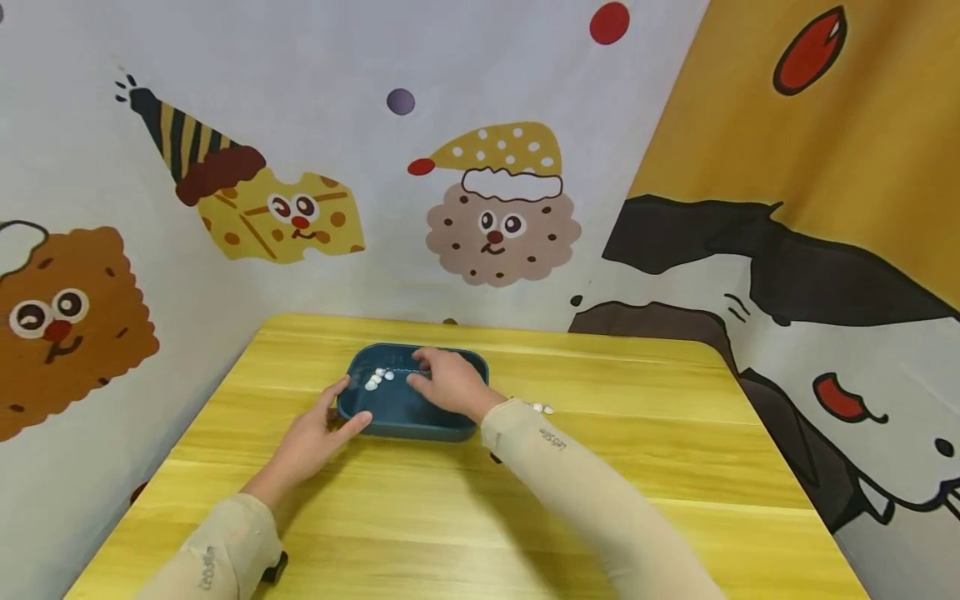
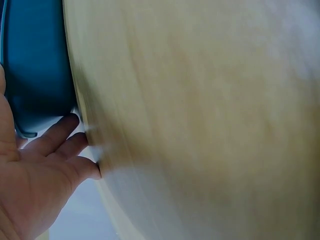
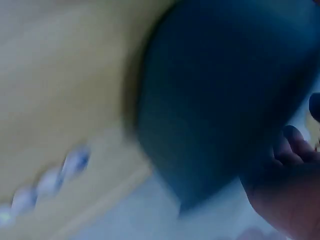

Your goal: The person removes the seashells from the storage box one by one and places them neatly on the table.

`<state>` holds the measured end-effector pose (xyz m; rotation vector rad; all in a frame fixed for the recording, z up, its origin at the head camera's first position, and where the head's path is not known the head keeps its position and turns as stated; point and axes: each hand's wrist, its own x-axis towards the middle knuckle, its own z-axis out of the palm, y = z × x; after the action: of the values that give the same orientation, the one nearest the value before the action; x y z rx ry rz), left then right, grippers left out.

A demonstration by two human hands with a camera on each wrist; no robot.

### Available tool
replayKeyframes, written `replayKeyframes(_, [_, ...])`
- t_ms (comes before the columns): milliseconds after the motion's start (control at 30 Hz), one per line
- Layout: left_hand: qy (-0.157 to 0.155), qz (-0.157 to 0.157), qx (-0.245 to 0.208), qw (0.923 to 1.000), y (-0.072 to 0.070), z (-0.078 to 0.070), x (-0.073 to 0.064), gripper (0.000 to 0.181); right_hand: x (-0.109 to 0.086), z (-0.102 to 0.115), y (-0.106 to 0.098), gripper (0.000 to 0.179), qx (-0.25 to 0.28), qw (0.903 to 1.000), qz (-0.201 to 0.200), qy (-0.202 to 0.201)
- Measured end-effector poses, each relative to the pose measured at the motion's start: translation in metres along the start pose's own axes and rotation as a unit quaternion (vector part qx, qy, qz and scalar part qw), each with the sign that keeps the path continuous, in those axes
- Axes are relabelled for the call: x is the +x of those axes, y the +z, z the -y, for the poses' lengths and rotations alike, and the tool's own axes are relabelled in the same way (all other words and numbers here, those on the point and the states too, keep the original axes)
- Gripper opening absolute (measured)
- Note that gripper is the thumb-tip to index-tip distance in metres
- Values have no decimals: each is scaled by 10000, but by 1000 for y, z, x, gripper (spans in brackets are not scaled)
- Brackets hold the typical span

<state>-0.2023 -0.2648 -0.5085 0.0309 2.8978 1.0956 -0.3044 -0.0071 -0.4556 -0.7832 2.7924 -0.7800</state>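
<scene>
A dark blue tray (image 1: 397, 408) sits on the table in the head view. My left hand (image 1: 307, 442) spans its front left corner, fingers along the left wall and thumb at the front; in the left wrist view, the fingers (image 2: 62, 132) extend beside the tray's wall. Over the tray's right half is my right hand (image 1: 453, 385), thumb and index finger apart. A strand with white beads (image 1: 373, 380) lies in the tray, its thin chain running toward that hand. More white beads (image 1: 542, 408) rest on the table, partly hidden behind my right forearm.
The yellow wood-grain table (image 1: 420, 517) extends around the tray. Behind it hangs a printed cloth (image 1: 330, 108) with cartoon figures. In the right wrist view, the row of white beads (image 3: 50, 182) lies apart from the tray.
</scene>
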Motion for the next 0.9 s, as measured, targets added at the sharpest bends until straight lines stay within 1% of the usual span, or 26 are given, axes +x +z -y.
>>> replayKeyframes(67, [16,-2,-1,10000,1,0,2,96,9,6,15,57,-181,9992,352,18])
replayKeyframes(133, [30,-18,-6,10000,3,1,3,96,16,9,26,59,-367,9978,554,45])
replayKeyframes(200, [30,-39,-37,10000,4,1,4,95,24,10,37,59,-643,9959,636,18])
replayKeyframes(267, [41,-87,-45,9999,4,1,4,94,30,11,45,58,-978,9929,662,-117])
replayKeyframes(400, [38,-165,-45,9998,3,1,2,92,42,14,57,57,-1757,9811,653,-482])
replayKeyframes(467, [52,-172,-26,9998,3,0,2,92,45,17,61,57,-2005,9756,692,-562])
replayKeyframes(600, [97,-133,-83,9998,5,-2,2,91,46,21,62,56,-2283,9672,939,-604])
replayKeyframes(800, [121,-146,-146,9997,6,-1,3,90,48,25,60,52,-2710,9502,1251,-894])
replayKeyframes(900, [82,-157,-107,9998,4,2,2,90,49,21,59,50,-2743,9481,1305,-944])
